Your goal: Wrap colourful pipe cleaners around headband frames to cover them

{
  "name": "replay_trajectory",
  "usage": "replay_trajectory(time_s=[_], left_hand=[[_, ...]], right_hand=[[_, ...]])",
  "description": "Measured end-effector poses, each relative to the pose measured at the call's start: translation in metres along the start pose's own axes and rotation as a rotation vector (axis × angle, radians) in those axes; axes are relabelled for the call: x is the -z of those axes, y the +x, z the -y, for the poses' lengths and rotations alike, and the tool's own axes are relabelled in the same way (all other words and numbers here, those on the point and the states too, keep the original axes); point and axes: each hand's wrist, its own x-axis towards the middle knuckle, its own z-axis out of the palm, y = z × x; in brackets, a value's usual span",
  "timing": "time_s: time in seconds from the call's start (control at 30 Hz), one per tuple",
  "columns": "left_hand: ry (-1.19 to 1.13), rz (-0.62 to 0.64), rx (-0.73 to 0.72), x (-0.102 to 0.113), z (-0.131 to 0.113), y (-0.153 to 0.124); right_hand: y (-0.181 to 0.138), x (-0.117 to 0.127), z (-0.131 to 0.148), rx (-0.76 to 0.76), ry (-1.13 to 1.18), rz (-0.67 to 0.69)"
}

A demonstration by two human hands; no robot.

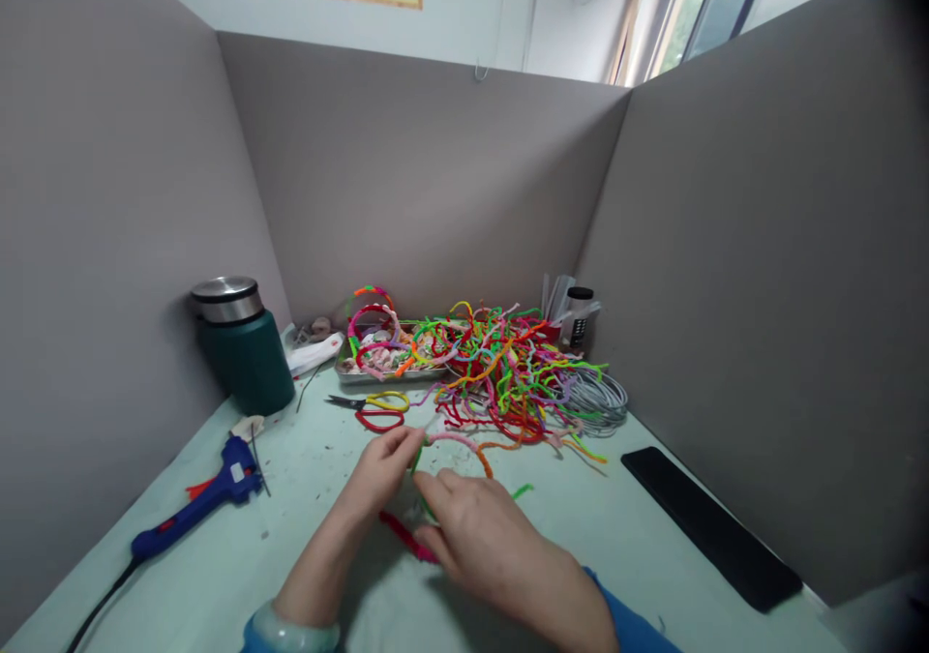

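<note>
A hoop wound from fuzzy pipe cleaners (464, 441) is held above the table, with pink, orange, green and red stretches in view. My left hand (378, 461) pinches its upper left side between thumb and fingertips. Closed over the hoop's lower part is my right hand (485, 529), which hides much of it. A red stretch shows left of the right hand, and a green end sticks out past its knuckles. Just beyond my left hand lie scissors (381, 411) with one yellow and one red handle loop.
Behind stand a metal tray (348, 376) with finished hoops and a tangled heap of pipe cleaners (508, 372). Grey wire (599, 403) is coiled beside it. Left are a green flask (251, 358) and blue glue gun (199, 503); right, a black slab (704, 522). Grey partitions enclose the table.
</note>
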Motion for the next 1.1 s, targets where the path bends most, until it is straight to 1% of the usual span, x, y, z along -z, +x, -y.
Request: replay_trajectory(time_s=[0.07,0.13,0.2,0.23,0.27,0.4,0.5,0.57,0.7,0.87,1.0,1.1], left_hand=[[0.068,0.005,-0.087,0.001,0.000,-0.001],[0.129,0.007,-0.166,0.002,0.001,-0.001],[0.186,0.006,-0.202,0.002,0.004,0.000],[0.217,0.005,-0.213,0.002,0.005,0.000],[0.250,0.002,-0.223,0.002,0.006,0.001],[0.309,-0.002,-0.224,0.002,0.010,0.002],[0.278,-0.006,-0.147,0.002,0.012,0.003],[0.253,0.002,-0.104,0.002,0.013,0.003],[0.264,-0.020,-0.063,0.002,0.013,0.003],[0.360,-0.079,-0.076,0.004,0.011,0.002],[0.421,-0.082,-0.092,0.005,0.010,0.001],[0.389,-0.060,-0.088,0.005,0.010,0.002]], right_hand=[[0.001,0.006,-0.003,0.069,0.055,0.022],[0.007,0.012,-0.013,0.107,0.088,-0.052],[0.018,0.012,-0.026,0.016,0.071,-0.215],[0.024,0.010,-0.033,-0.043,0.061,-0.273],[0.030,0.007,-0.039,-0.079,0.063,-0.300],[0.044,-0.019,-0.050,-0.078,0.143,-0.273],[0.045,-0.035,-0.050,-0.046,0.217,-0.303],[0.045,-0.041,-0.051,-0.021,0.252,-0.318],[0.044,-0.046,-0.055,-0.011,0.294,-0.337],[0.043,-0.049,-0.057,-0.044,0.289,-0.365],[0.041,-0.052,-0.058,-0.059,0.279,-0.372],[0.040,-0.053,-0.058,-0.049,0.290,-0.375]])
